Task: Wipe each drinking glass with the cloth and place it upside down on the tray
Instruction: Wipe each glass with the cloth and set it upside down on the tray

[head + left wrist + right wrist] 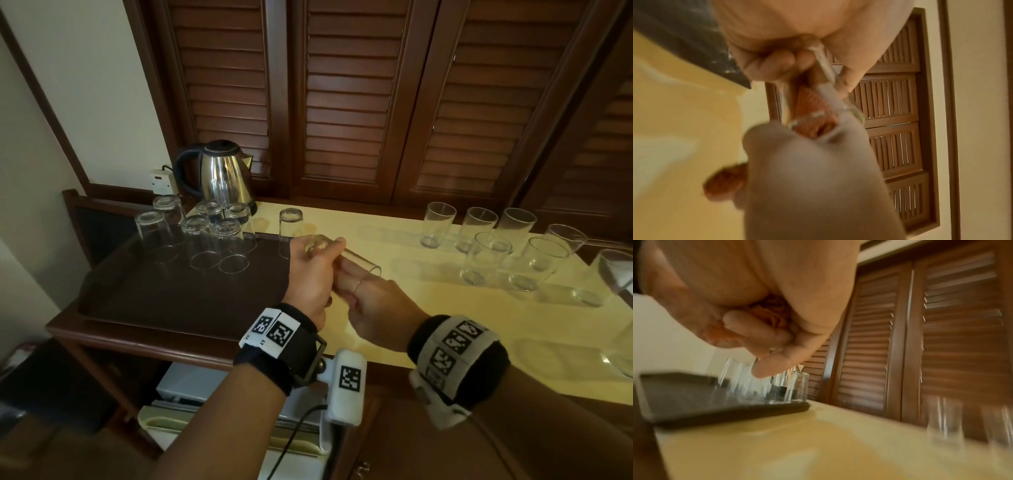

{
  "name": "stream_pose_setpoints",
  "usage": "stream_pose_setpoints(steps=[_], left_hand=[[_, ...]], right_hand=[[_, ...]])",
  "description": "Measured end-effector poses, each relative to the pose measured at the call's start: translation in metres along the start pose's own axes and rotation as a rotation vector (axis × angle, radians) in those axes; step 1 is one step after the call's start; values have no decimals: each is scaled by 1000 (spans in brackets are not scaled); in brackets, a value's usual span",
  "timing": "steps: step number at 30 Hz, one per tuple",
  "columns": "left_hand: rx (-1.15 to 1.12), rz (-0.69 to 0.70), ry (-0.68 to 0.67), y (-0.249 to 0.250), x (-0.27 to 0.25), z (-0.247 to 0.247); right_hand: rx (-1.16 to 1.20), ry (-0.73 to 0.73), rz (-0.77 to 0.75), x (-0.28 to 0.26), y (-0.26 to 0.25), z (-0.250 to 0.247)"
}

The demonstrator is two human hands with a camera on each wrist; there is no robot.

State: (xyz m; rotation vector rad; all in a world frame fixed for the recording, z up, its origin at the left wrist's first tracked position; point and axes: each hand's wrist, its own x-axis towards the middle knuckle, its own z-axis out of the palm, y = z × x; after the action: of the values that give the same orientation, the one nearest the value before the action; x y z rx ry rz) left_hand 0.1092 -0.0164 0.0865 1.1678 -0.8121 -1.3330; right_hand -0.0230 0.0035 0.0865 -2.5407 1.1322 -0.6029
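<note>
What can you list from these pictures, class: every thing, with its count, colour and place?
tray: one, dark brown, at left
upside-down glasses: seven, clear, on the tray
upright glasses: about eight, clear, right on the counter
held glass: one, clear, sideways between both hands
cloth: one, orange, pushed into the held glass
kettle: one, steel and black, behind the tray
counter: one, pale yellow
louvred doors: brown, behind
left hand: grips the held glass
right hand: holds the cloth

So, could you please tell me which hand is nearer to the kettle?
Left. The left hand grips the glass at the tray's edge, nearer the kettle; the right hand is farther right.
</note>
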Motion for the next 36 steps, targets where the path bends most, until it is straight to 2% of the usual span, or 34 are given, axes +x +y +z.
stream_pose_setpoints(steps=[3,4,5,6,7,9,10,11,12,15,16,17,18,21,22,23,26,27,28,29,30,33,34,35,36], left_hand=[[-154,106,-5,-3,-5,4],[-151,132,-23,-1,-5,4],[-99,134,-34,1,-4,3],[-16,108,-38,5,-3,2],[66,67,-40,8,0,1],[121,-1,-43,14,4,0],[100,-6,-44,15,5,0],[71,3,-48,15,5,0],[43,23,-53,13,3,1],[-74,80,-83,2,0,0],[-78,91,-104,0,-1,-1],[-43,90,-114,0,-2,-2],[18,77,-106,1,-2,-3],[102,21,-67,4,-1,-2],[76,14,-61,5,-1,-2],[48,21,-63,3,-2,-2],[-88,100,-123,-2,-6,-4],[-129,119,-143,-2,-8,-5],[-125,120,-144,-1,-8,-5],[-84,106,-129,1,-8,-5],[-18,82,-100,4,-7,-4],[51,36,-49,7,-4,0],[28,46,-42,7,-3,1],[14,65,-36,6,-4,3],[6,80,-34,3,-4,4]], right_hand=[[787,-49,165,1,-6,-12],[972,-59,221,0,-6,-17],[1029,-52,238,0,-6,-20],[950,-29,235,-1,-6,-20],[736,0,196,-1,-4,-19],[126,15,81,0,-1,-14],[-29,24,32,0,0,-9],[-12,28,4,1,2,-5],[145,24,28,1,3,-4],[872,-20,185,-4,-3,-9],[996,-31,232,-6,-4,-12],[1008,-22,261,-7,-3,-13],[887,-7,239,-7,-3,-14],[189,27,41,-4,-2,-10],[104,20,-4,-5,-2,-7],[161,-4,2,-4,-2,-6],[858,-49,226,-7,-7,-11],[1034,-52,277,-9,-8,-15],[1103,-46,307,-9,-7,-17],[1045,-29,309,-8,-5,-18],[877,-11,267,-7,-3,-17],[154,27,54,-4,-2,-9],[82,34,26,-4,-3,-4],[130,35,21,-5,-3,-1],[297,31,72,-4,-3,1]])
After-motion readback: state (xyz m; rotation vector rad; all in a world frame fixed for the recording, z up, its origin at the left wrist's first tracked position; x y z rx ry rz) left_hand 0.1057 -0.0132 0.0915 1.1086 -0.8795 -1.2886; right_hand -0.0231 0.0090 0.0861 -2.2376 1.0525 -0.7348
